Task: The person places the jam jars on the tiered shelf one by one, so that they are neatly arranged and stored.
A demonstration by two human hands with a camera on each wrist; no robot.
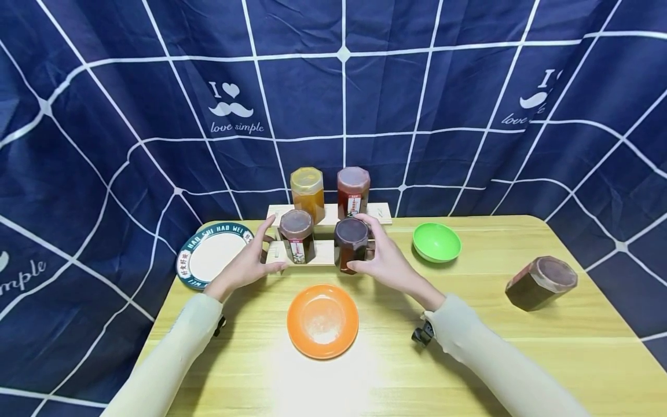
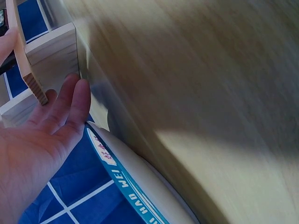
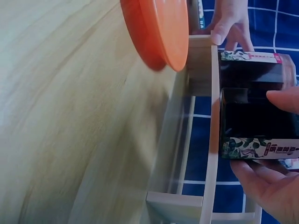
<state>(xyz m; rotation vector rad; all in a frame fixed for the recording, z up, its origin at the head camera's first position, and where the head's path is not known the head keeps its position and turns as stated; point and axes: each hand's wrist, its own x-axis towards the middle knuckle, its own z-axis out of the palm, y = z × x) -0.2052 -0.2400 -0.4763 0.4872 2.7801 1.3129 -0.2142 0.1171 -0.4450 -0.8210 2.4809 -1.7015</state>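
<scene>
A two-step wooden rack (image 1: 324,253) stands at the table's far side. My left hand (image 1: 249,263) holds its left end, thumb by the front edge and fingers (image 2: 70,105) beside the end panel. My right hand (image 1: 388,258) grips a dark jar (image 3: 259,116) with a flowered label, thumb on one side and fingers on the other, at the lower step's right end. Left of it, another dark jar (image 1: 298,243) stands on the same step. On the upper step are a jar with amber contents (image 1: 308,200) and a red jar (image 1: 353,188).
In front of the rack lies an orange plate (image 1: 323,321). A white plate with a teal rim (image 1: 194,282) is by my left forearm. Right of the rack sits a green bowl (image 1: 436,242), and farther right a dark jar (image 1: 539,284). A blue checked curtain (image 1: 297,98) hangs behind.
</scene>
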